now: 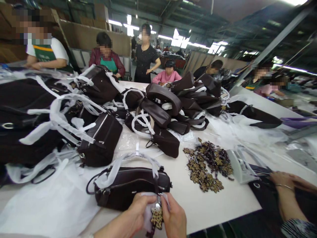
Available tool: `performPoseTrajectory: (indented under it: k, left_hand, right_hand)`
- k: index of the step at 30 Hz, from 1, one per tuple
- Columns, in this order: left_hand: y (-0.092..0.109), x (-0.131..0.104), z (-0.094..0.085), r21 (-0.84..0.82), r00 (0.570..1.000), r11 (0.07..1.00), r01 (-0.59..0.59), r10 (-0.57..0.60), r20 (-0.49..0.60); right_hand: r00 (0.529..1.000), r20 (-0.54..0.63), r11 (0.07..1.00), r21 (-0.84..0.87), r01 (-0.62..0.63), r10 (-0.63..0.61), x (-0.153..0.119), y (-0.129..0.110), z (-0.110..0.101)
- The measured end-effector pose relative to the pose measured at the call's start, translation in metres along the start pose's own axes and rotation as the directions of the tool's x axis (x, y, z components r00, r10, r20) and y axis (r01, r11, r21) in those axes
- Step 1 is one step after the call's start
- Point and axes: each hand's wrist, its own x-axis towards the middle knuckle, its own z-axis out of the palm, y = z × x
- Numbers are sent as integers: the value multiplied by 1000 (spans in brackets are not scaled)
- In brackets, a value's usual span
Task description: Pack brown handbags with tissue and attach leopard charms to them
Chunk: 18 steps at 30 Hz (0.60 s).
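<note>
A dark brown handbag (123, 186) sits in front of me, its handle (116, 162) wrapped in white paper. At the bag's front, a leopard-print charm (157, 216) with a metal clasp hangs between my hands. My left hand (140, 208) is closed on a piece of thin white tissue (148, 216) beside the charm. Fingers bent, my right hand (174, 215) pinches at the clasp and strap from the other side, with some tissue under the thumb. Exactly which part its fingertips grip is hidden.
A heap of leopard-print charms (205, 165) lies to the right of the bag. Brown handbags (158, 109) are piled behind, and another bag (101, 138) stands at left near white sheeting (49, 198). A co-worker's hands (284, 181) rest on a dark bag at right.
</note>
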Motion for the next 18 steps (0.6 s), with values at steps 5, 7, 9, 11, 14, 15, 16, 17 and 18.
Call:
performPoseTrajectory:
  k: [5, 7, 9, 11, 14, 15, 16, 17, 18]
  left_hand:
    - [1, 6, -1, 159, 987, 981, -115, 95, 127]
    - [-1, 9, -1, 261, 959, 924, -278, 251, 134]
    - [-5, 12, -1, 338, 933, 870, -359, 341, 114]
    - [-7, 13, -1, 387, 932, 849, -361, 338, 128]
    - [-6, 13, -2, 402, 943, 856, -326, 266, 199]
    - [-6, 13, -2, 399, 944, 859, -320, 257, 205]
    - [-6, 14, -2, 393, 944, 861, -323, 263, 200]
    - [-6, 15, -2, 387, 942, 860, -332, 280, 186]
    - [-7, 16, -2, 385, 938, 856, -344, 301, 170]
  right_hand:
    - [999, -8, 999, -23, 44, -44, 2, 0, 1]
    - [996, 31, 993, -76, 86, -84, 4, 1, -2]
    - [992, 71, 988, -108, 114, -107, 7, 3, -5]
    - [990, 111, 993, -77, 91, -82, 10, 4, -9]
    - [978, 205, 990, 129, -64, 37, 13, -1, -17]
    - [967, 243, 964, 232, -131, 73, 13, -4, -19]
    - [954, 283, 916, 348, -200, 101, 12, -7, -21]
    - [938, 327, 839, 472, -271, 118, 10, -10, -23]
    - [918, 376, 732, 589, -343, 128, 6, -11, -25]
